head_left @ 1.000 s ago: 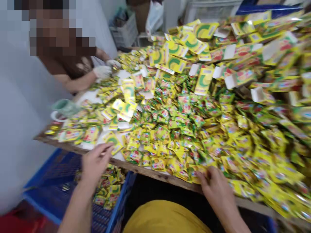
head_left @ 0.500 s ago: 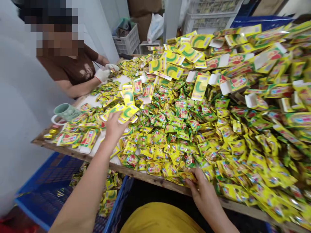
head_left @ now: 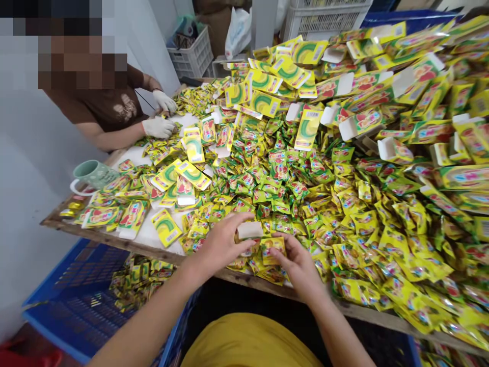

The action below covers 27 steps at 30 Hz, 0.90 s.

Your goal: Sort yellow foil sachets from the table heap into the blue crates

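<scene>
My left hand [head_left: 223, 243] is closed around a small yellow carton [head_left: 249, 232], held over the table's near edge with its white open end showing. My right hand [head_left: 296, 261] pinches a yellow sachet [head_left: 272, 245] right beside that carton. Both hands hover above a deep heap of yellow-green sachets [head_left: 344, 214] that covers the wooden table [head_left: 114, 243]. Flat and folded yellow cartons [head_left: 193, 173] lie scattered to the left of my hands.
Across the table's left corner a person in a brown top works with white-gloved hands [head_left: 158, 126]. A green mug [head_left: 95, 175] stands at the left edge. A blue crate [head_left: 76, 306] with packed cartons sits below. Open cartons [head_left: 367, 122] pile up at the back; white crates [head_left: 324, 18] stand behind.
My left hand reached out to the cartons at the left, then came back to the near edge holding one. My right hand lifted from the heap with a sachet and met it.
</scene>
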Tool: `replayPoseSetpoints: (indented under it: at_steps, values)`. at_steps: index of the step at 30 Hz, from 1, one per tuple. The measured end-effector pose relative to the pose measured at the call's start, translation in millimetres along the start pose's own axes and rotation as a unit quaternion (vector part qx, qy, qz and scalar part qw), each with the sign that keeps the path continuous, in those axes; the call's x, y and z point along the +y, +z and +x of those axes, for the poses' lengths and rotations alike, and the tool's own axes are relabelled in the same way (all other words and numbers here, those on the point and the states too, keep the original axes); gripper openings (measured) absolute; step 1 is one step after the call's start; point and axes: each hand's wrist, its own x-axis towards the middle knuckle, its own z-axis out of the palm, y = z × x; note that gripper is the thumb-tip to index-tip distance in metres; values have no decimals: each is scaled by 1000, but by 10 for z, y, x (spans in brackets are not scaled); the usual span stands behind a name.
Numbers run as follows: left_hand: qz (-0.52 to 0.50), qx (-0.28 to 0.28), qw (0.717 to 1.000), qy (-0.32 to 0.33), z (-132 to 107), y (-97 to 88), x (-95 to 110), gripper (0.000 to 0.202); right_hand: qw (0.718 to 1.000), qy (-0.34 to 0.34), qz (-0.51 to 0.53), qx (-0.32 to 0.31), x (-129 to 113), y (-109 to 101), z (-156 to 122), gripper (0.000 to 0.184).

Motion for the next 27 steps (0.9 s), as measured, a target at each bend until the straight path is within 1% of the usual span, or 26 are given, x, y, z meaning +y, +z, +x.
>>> replayPoseSetpoints:
  at_steps: [1, 2, 3, 4, 5, 6, 7, 9, 11, 12, 14, 17, 18, 20, 21, 23, 25, 27]
  values:
    - [-74, 13, 996, -37, 21, 115, -48, 53, 1000, -2, 0, 20, 14, 12, -15, 40]
    - [-148, 15, 986, -73, 27, 220, -81, 59, 998, -11, 0, 55, 2, 6, -33, 39]
    - [-210, 12, 972, -101, 20, 313, -99, 58, 995, -29, 0, 100, -36, -12, -51, 37]
    - [-252, 8, 960, -119, 2, 390, -104, 53, 988, -56, -2, 144, -96, -34, -65, 35]
    - [-273, 7, 954, -127, -22, 451, -102, 44, 981, -91, -12, 172, -170, -53, -70, 31]
    - [-276, 10, 953, -127, -49, 496, -97, 35, 975, -132, -35, 177, -248, -63, -67, 27]
    - [-269, 15, 955, -124, -76, 524, -93, 26, 969, -176, -72, 159, -322, -64, -55, 22]
    - [-249, 27, 961, -117, -124, 545, -97, 16, 950, -251, -168, 82, -435, -38, -15, 19]
    - [-231, 32, 965, -116, -166, 537, -111, 14, 923, -286, -258, 5, -502, 9, 22, 24]
    - [-218, 33, 968, -118, -187, 530, -116, 13, 912, -285, -295, -26, -526, 34, 32, 28]
    - [-192, 36, 973, -121, -225, 522, -115, 11, 892, -261, -362, -65, -572, 85, 36, 33]
    - [-187, 49, 974, -121, -271, 533, -101, 11, 863, -227, -441, -91, -637, 146, 23, 35]
    - [-200, 56, 971, -122, -282, 538, -101, 12, 860, -224, -447, -104, -648, 158, 24, 36]
    - [-241, 64, 960, -126, -299, 539, -118, 15, 870, -229, -420, -121, -642, 167, 41, 36]
    - [-268, 63, 953, -127, -306, 533, -133, 17, 881, -237, -392, -120, -625, 166, 58, 33]
    - [-323, 55, 937, -124, -322, 508, -166, 22, 896, -274, -339, -85, -576, 163, 101, 25]
    - [-346, 47, 929, -124, -338, 473, -187, 25, 889, -316, -326, -61, -529, 172, 139, 16]
    - [-332, 45, 935, -118, -352, 438, -188, 23, 871, -335, -348, -83, -507, 185, 155, 16]
